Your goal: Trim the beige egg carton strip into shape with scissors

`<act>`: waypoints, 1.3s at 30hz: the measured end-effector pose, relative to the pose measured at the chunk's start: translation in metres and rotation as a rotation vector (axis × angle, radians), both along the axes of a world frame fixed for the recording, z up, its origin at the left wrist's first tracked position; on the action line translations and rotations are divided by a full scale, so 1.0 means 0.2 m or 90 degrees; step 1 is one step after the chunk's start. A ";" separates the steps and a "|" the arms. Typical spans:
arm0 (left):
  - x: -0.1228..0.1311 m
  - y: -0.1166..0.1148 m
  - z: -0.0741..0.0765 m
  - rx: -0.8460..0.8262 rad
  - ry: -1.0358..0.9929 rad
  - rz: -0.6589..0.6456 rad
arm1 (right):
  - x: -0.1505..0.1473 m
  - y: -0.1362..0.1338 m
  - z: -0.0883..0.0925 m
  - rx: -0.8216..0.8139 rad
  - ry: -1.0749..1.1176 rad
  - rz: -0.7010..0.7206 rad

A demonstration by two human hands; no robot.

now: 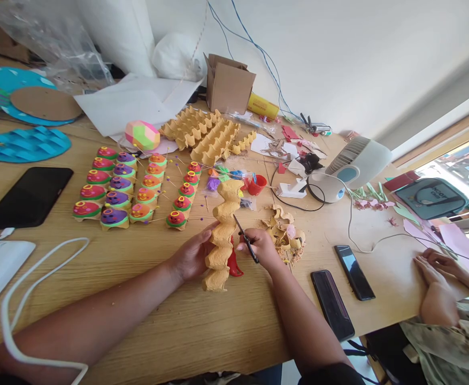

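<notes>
A strip of tan egg carton [218, 254] stands nearly upright in front of me, its row of cups turned on end. My left hand [192, 254] grips it from the left, with the fingertips hidden behind the cardboard. In my right hand [260, 247] are dark-bladed scissors [250, 245], whose tip touches the strip's right edge near an upper cup. Something red [235, 263] shows behind the strip, below the scissors. Just right of my right hand lies a heap of carton scraps [284, 232].
Rows of painted carton caterpillars [116, 192] stand left of centre. Uncut egg cartons [202, 133] lie behind, near a cardboard box [230, 85]. Two phones [332, 305] and a white fan [350, 166] are on the right. Another person's hands [435, 272] rest at the table's right edge.
</notes>
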State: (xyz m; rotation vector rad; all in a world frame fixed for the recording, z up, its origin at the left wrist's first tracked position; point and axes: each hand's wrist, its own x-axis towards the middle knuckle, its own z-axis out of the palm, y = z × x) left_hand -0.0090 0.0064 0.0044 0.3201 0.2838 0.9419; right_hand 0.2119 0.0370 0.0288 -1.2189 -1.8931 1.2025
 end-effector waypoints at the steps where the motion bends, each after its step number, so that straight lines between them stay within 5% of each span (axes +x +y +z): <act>1: 0.00 0.00 0.00 0.002 0.001 0.003 | 0.00 0.00 0.00 -0.003 0.002 0.002; 39: 0.00 0.00 0.01 0.010 0.004 -0.010 | 0.00 0.00 0.03 -0.010 0.009 0.008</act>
